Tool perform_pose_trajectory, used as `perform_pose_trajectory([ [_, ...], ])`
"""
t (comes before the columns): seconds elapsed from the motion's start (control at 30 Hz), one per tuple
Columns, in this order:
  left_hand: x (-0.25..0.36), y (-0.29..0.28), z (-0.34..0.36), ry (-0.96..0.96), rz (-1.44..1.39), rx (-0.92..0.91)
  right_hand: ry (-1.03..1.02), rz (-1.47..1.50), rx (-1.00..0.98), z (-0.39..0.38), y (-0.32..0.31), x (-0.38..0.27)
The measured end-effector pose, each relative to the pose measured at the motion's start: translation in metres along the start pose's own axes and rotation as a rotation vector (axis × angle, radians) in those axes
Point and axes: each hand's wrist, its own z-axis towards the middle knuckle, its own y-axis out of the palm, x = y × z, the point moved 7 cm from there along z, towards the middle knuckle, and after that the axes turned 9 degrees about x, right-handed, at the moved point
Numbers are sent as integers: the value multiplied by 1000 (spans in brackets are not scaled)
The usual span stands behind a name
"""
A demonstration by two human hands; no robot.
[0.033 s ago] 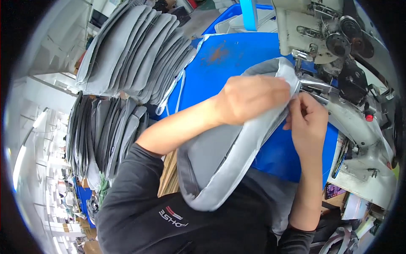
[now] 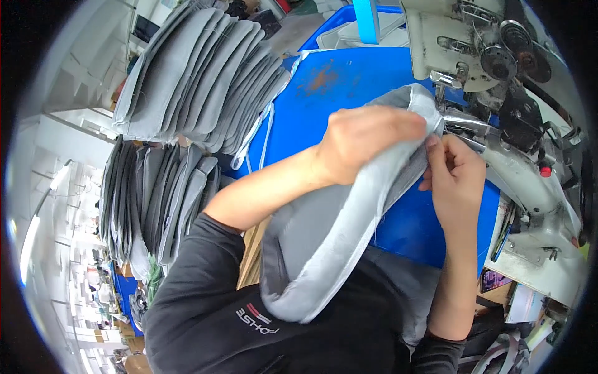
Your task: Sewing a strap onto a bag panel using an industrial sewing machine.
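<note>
A grey fabric piece [image 2: 311,218], a flat panel with a raised lighter border strip, slants from my lap up to the sewing machine [image 2: 517,143] at the right. Its far corner lies by the machine's metal presser foot [image 2: 440,84]. My left hand [image 2: 367,137] is closed on the border strip near that corner, slightly blurred, with its fingertips partly hidden. Close beside the machine's arm, my right hand [image 2: 458,171] pinches the outer edge of the same piece between thumb and fingers. The needle cannot be made out.
Tall stacks of grey fabric panels [image 2: 180,75] stand at the left, with a second bundle [image 2: 156,193] below. A blue work surface [image 2: 342,75] lies under the piece. Behind it are a light-blue post [image 2: 366,22] and a blue bin [image 2: 330,28]. A phone [image 2: 494,280] lies at the lower right.
The fabric's near end has sagged slightly lower, and its border strip has turned a little. Both hands keep nearly the same places.
</note>
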Motion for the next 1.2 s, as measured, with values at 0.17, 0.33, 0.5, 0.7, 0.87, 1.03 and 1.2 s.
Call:
perform_pose_trajectory([
  [0.17,-8,-1,2,-293,-136,112,89,24,-23,2,2,-5],
  [0.33,-2,-3,5,-273,-116,53,89,-155,-39,3,-1,-10],
  [0.5,15,-9,13,-103,81,-31,103,-280,-113,-5,2,-8],
  [0.7,23,1,-5,-148,97,-97,62,-16,-96,-20,6,-5],
  [0.87,25,10,-1,-163,73,-120,64,27,-69,-16,0,4],
  [1.03,23,14,2,-171,118,-127,-66,-24,-47,-9,-1,11],
  [1.2,14,19,3,-248,106,-120,-24,40,22,-2,-6,7],
])
